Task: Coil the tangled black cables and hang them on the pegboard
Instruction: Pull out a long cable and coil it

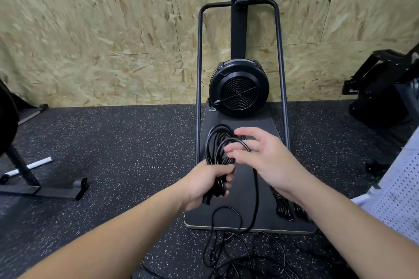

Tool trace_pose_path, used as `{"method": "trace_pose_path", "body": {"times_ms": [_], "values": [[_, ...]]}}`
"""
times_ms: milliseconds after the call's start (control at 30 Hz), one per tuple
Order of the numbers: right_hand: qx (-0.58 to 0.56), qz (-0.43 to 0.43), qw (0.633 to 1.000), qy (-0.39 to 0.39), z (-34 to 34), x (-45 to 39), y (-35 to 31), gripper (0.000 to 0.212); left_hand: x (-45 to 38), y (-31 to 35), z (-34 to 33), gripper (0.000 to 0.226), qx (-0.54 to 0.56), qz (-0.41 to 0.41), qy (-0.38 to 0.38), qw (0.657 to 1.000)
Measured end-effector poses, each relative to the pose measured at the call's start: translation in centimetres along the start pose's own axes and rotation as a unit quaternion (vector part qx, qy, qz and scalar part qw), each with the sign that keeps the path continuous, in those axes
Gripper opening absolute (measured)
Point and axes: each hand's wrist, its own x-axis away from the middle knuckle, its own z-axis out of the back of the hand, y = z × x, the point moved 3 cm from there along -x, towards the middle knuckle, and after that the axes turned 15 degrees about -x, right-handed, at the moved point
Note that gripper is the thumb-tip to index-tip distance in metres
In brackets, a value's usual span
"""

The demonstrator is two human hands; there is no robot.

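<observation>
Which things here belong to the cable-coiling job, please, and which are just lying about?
Job:
coil, gripped by left hand
right hand, guiding a strand
loose cable on the floor
bundles on the base
pegboard

Lying about:
fan machine
white tube
black stand
</observation>
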Motion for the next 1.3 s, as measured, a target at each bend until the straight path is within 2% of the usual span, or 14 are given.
{"method": "trace_pose_path", "body": {"times_ms": [100, 233, 333, 433, 500, 567, 667, 767, 867, 933, 1067, 1133, 1233, 1300], "values": [[0.175, -0.004, 0.982, 0.073, 1.4, -0.2, 1.2, 0.027, -0.5, 0.3, 1.2, 0.01, 0.059, -0.016, 0.048, 0.997], [0.265, 0.0, 0.962, 0.058, 2.1, -0.8, 2.2, 0.012, -0.7, 0.7, 2.7, 0.012, 0.087, -0.014, 0.081, 0.993], [0.222, 0.044, 0.972, 0.067, 1.8, -1.1, 1.2, 0.008, -0.4, 0.5, 2.9, 0.023, 0.016, -0.005, 0.079, 0.997], [0.144, 0.089, 0.981, 0.095, 1.2, -0.9, -0.2, 0.011, 0.7, 0.6, 1.9, 0.025, -0.075, -0.024, 0.0, 0.997], [0.114, 0.087, 0.983, 0.112, 0.7, -0.8, -0.5, 0.015, 1.3, 0.7, 0.8, 0.038, -0.089, -0.033, -0.053, 0.994], [0.094, 0.063, 0.984, 0.137, 0.4, -0.9, -0.3, 0.015, 1.5, 0.8, -0.3, 0.047, -0.093, -0.042, -0.058, 0.993], [0.074, 0.056, 0.984, 0.153, 0.4, -1.1, -0.2, 0.008, 1.5, 1.2, -1.0, 0.019, -0.09, -0.054, -0.01, 0.994], [0.169, 0.14, 0.964, 0.151, 1.3, -1.0, -0.7, 0.005, 1.6, 1.4, -0.9, 0.004, -0.082, -0.046, -0.004, 0.996], [0.263, 0.195, 0.934, 0.14, 2.0, -1.1, -0.3, 0.03, 1.7, 1.3, -0.6, 0.007, -0.082, -0.049, -0.014, 0.995], [0.235, 0.153, 0.949, 0.142, 2.4, -1.1, 0.0, 0.054, 1.7, 1.2, -0.4, 0.006, -0.065, -0.051, -0.012, 0.997], [0.121, -0.056, 0.987, 0.092, 2.3, -1.3, 2.3, 0.08, 1.1, 1.5, 0.0, 0.008, -0.008, -0.076, 0.025, 0.997], [0.086, -0.137, 0.987, 0.02, 1.8, -1.5, 4.5, 0.072, 0.8, 1.9, 0.2, 0.016, 0.023, -0.095, 0.039, 0.994], [-0.012, -0.215, 0.969, -0.123, 0.6, -0.9, 6.3, 0.032, 0.7, 2.2, 0.5, 0.019, 0.035, -0.082, 0.052, 0.995], [-0.028, -0.225, 0.957, -0.181, 0.4, -0.3, 6.5, 0.037, 0.7, 2.0, 0.8, 0.021, 0.025, -0.075, 0.05, 0.996]]}}
